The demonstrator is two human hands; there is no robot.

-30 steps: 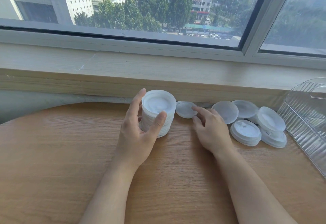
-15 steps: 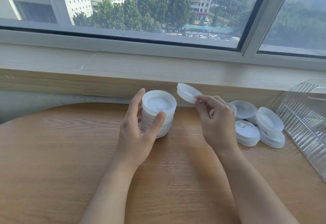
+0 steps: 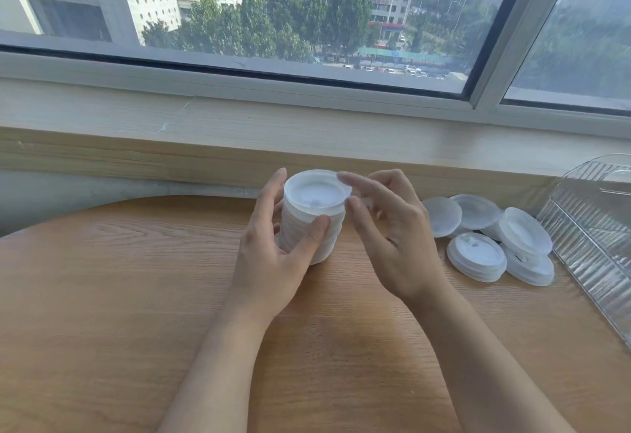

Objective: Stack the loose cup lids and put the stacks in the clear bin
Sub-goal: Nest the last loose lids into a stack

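White lid stack [image 3: 312, 224] between left hand [image 3: 273, 248] fingers.

A: Where is room for the hands?

B: Behind the wrists, toward the person, the wooden table [image 3: 119, 296] is open. Left of the left hand [image 3: 269, 255] fingers also.

A: And what stands in the way?

B: The stack of lids [image 3: 312, 221] sits between both sets of fingers. Right of the right hand [image 3: 396, 238] fingers lie the loose lids [image 3: 485, 227], and beyond them the clear bin [image 3: 594, 227]. Past the fingertips, the window ledge [image 3: 205, 156] closes the way.
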